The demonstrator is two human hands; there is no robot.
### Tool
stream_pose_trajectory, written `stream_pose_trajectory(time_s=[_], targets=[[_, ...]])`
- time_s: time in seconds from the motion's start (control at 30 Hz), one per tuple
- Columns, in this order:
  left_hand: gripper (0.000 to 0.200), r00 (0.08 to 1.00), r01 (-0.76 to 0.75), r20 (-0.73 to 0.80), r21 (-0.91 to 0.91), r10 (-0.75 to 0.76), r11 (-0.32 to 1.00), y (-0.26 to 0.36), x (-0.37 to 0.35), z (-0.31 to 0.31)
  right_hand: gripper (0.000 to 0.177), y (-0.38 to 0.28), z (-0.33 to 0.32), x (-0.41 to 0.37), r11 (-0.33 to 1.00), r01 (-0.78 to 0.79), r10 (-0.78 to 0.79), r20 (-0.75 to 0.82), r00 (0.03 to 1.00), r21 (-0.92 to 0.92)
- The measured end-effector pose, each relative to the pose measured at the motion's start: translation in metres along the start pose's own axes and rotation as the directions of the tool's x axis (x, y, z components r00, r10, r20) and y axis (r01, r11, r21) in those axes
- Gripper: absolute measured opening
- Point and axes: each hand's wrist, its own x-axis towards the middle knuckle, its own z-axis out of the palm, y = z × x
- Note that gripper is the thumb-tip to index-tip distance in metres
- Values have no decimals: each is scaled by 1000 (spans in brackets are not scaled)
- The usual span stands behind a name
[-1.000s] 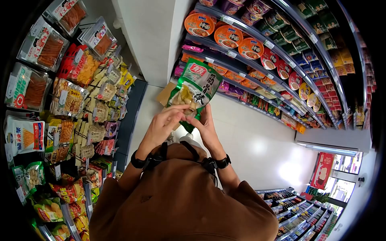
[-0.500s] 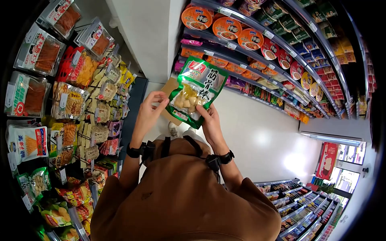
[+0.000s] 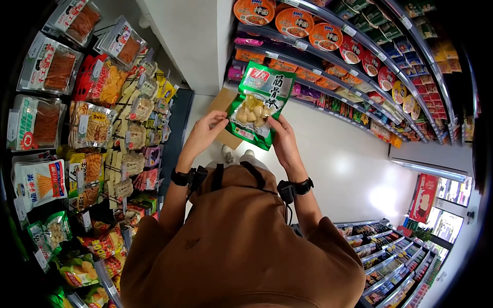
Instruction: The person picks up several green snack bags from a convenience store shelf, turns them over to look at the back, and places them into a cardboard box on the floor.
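Head view: the right hand point(image 3: 283, 139) holds the green snack pouch point(image 3: 260, 106) at its lower right edge, thumb on the front face. The left hand point(image 3: 207, 130), fingers curled, is positioned at the pouch's left edge; whether it grips the film cannot be determined. The pouch is above the floor point(image 3: 328, 154), partly overlapping a brown cardboard box point(image 3: 222, 102) in view.

Right: room is being offered over the floor point(image 3: 339, 174) | left: passage is being blocked by the snack rack point(image 3: 182, 123) | ahead: by pillar point(image 3: 197, 46) and noodle shelf point(image 3: 300, 45)
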Motion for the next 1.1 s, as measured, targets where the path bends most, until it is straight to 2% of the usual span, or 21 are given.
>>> stream_pose_trajectory(time_s=[0.1,0.17,0.23,0.27,0.3,0.37,0.43,0.5,0.53,0.6,0.8,1.1], targets=[[31,998,-38,-51,39,40,999,-4,-4,1,35,12,-14,10,999,-19,20,-19,1000,27],[29,997,-7,-70,57,11,998,-4,-6,-2,35,21,-31,20,999,-23,24,-37,999,45],[27,996,24,-84,78,-17,997,-7,-7,-4,52,30,-51,28,970,-208,213,21,977,-128],[27,997,29,-68,79,-24,996,-12,-6,-6,74,44,-65,32,932,-239,243,-19,970,-274],[26,998,34,-54,77,-29,996,-16,-5,-6,74,52,-74,31,932,-239,243,-21,970,-271],[27,999,33,-42,65,-31,997,-21,-5,-7,87,65,-91,29,752,-272,266,-102,959,-600],[27,998,44,-38,48,-42,998,-24,-8,-5,81,67,-93,28,748,-293,291,-102,951,-595],[27,997,80,-4,51,-80,996,-24,-9,-4,67,62,-93,25,790,-325,389,15,921,-521],[27,997,81,-2,56,-81,995,-23,-9,-3,67,63,-92,26,793,-325,389,16,921,-516],[28,994,107,10,45,-108,993,-21,-7,2,53,62,-87,27,798,-249,348,83,934,-549],[27,998,59,22,1,-59,998,-13,-13,16,43,57,-79,26,849,-259,348,118,930,-460],[25,992,108,58,30,-109,994,-16,-29,44,37,41,-80,18,861,-214,363,264,894,-462]])
